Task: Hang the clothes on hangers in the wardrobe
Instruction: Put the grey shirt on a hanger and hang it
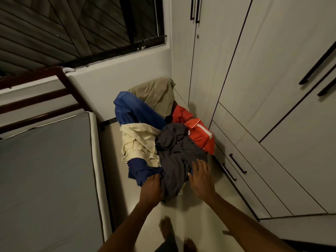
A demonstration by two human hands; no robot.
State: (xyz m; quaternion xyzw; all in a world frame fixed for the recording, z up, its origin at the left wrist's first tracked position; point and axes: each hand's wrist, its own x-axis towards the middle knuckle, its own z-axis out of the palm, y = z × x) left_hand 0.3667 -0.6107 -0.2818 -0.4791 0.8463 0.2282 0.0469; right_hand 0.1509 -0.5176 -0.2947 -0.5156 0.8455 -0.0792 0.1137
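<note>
Clothes pile (163, 135) on floor beside closed wardrobe (254, 88). My left hand (151, 188) and right hand (201, 179), fingers straight, rest on grey garment (179, 160); I'd lift only that

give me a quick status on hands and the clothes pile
Both hands open: left hand and right hand resting on grey garment. Clothes pile on floor. Wardrobe doors closed.

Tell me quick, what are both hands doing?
Left hand: open, fingers resting on the dark grey garment.
Right hand: open, fingers spread flat on the same garment.
</note>
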